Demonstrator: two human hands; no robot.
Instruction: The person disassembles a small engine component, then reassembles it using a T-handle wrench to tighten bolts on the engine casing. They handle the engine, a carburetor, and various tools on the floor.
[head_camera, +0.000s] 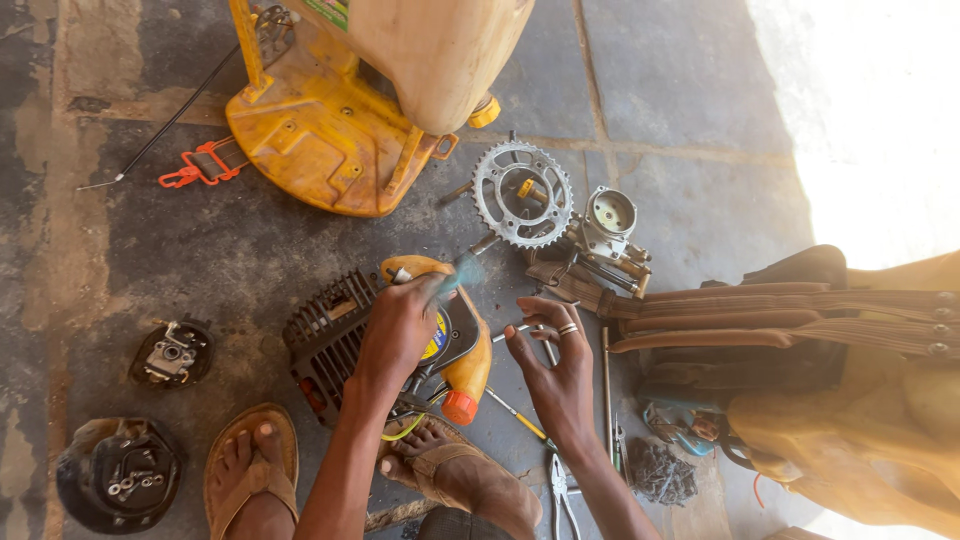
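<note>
So the left hand (400, 325) is sitting on top of a small engine with black cooling fins and a yellow-orange plastic housing (335, 330), fingers wrapped around something up by the housing. It's blurred there, so I can't tell exactly what they're gripping. The engine is lying on the dark stone floor (200, 250), right in front of the person's sandalled feet (255, 465).

The right hand (555, 365) is hovering just beside the engine with its fingers loosely spread and curled, not holding anything, a ring on one finger. Under it a yellow-handled screwdriver (520, 415) and a pair of pliers (562, 495) are lying on the floor.

Just past the hands, a silver toothed sprocket (522, 193) is resting next to a grey metal carburettor (608, 228). A big yellow plastic sprayer tank base (320, 140) is standing toward the far edge of the floor, and a tan strapped bag (800, 320) is lying over on the right.
</note>
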